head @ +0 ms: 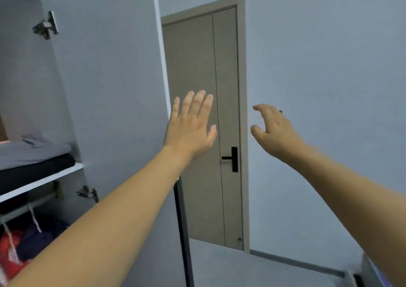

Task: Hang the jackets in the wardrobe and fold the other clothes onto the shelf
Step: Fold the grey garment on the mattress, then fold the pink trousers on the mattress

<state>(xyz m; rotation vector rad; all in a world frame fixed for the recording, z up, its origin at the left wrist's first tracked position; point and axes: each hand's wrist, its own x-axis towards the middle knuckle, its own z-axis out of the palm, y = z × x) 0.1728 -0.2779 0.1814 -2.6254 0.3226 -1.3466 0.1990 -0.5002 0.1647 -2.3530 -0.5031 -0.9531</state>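
My left hand is raised with its fingers straight, at the outer edge of the open white wardrobe door; whether it touches the door I cannot tell. Off to the right, my right hand hovers in the air with loosely curled fingers and holds nothing. Inside the wardrobe at the left, folded grey and black clothes lie stacked on the white shelf. Below the shelf, a red jacket and a dark blue jacket hang from the rail.
A closed beige room door with a black handle stands straight ahead in the pale wall. Metal hinges sit on the wardrobe door's inner side. Grey floor lies below, and a pale object's corner shows at the bottom right.
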